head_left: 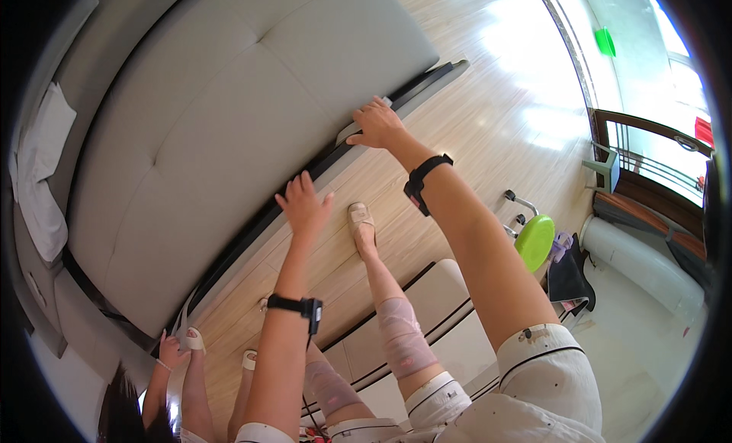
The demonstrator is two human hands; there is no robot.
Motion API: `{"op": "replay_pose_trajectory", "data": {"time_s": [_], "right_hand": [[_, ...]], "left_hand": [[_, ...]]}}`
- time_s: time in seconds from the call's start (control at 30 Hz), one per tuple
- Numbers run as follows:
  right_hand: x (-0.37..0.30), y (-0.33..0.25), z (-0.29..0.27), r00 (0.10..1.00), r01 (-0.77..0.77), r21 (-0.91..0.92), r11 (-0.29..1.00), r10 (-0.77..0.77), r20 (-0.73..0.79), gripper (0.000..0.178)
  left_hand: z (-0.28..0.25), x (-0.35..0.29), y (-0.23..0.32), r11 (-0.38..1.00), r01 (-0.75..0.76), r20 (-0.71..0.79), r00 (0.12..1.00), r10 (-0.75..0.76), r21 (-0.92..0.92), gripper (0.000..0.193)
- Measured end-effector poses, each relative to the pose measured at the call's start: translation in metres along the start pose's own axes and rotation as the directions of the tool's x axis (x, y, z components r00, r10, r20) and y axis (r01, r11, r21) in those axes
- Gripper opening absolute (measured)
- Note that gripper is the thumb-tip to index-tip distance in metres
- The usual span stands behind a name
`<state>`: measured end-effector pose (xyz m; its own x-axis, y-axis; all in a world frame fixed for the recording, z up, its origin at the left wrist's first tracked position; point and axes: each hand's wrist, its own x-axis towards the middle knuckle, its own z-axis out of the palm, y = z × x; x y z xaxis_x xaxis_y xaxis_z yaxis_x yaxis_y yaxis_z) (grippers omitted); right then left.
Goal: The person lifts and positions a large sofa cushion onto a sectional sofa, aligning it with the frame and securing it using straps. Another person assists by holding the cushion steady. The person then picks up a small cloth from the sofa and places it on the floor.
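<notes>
A large grey tufted bed base panel (221, 100) slants across the left and middle of the view, with a black edge (252, 222) along its near side. My right hand (379, 125) is closed over a grey strap (347, 132) at that edge, its fingers over the top and the thumb nearer me. The palm side is hidden. Lower and to the left, my left hand (303, 205) has its fingers spread, the fingertips over the black edge. Whether they press on it I cannot tell. It holds nothing. Both wrists carry black bands.
At the lower left another person's hand (172, 350) is at a strap by the panel's corner. White cloth (44, 168) lies at the far left. A green stool (535, 243) on casters stands right. Behind my legs is a cushioned cream piece (450, 332) on the wood floor (503, 123).
</notes>
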<state>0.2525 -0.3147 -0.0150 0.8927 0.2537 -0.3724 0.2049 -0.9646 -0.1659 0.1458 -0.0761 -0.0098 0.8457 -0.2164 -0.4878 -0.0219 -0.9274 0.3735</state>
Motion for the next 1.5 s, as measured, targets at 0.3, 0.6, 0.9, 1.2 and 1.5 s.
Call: {"op": "replay_pose_trajectory", "data": {"time_s": [0.3, 0.6, 0.9, 1.2, 1.5], "right_hand": [[-0.090, -0.096, -0.020, 0.909, -0.379, 0.651, 0.658, 0.395, 0.130, 0.042], [-0.162, -0.164, -0.073, 0.760, -0.543, 0.760, 0.356, 0.593, 0.265, 0.042], [-0.293, -0.207, -0.216, 0.791, -0.471, 0.849, 0.241, 0.541, 0.285, 0.037], [-0.397, -0.199, -0.270, 0.845, -0.505, 0.818, 0.276, 0.351, 0.404, 0.036], [-0.260, -0.149, -0.237, 0.754, -0.596, 0.613, -0.519, -0.101, 0.648, 0.040]], "left_hand": [[0.052, -0.002, 0.046, 0.612, 0.364, -0.085, 0.810, -0.580, -0.703, 0.082], [-0.084, -0.033, 0.070, -0.683, 0.583, 0.630, 0.742, 0.227, -0.440, 0.076], [-0.143, -0.126, 0.132, -0.816, 0.456, 0.564, 0.801, 0.202, -0.356, 0.035], [-0.209, -0.251, 0.178, -0.584, 0.446, 0.564, 0.825, -0.024, -0.678, 0.039], [-0.206, -0.272, 0.228, -0.227, 0.461, 0.496, 0.858, -0.131, -0.858, 0.039]]}}
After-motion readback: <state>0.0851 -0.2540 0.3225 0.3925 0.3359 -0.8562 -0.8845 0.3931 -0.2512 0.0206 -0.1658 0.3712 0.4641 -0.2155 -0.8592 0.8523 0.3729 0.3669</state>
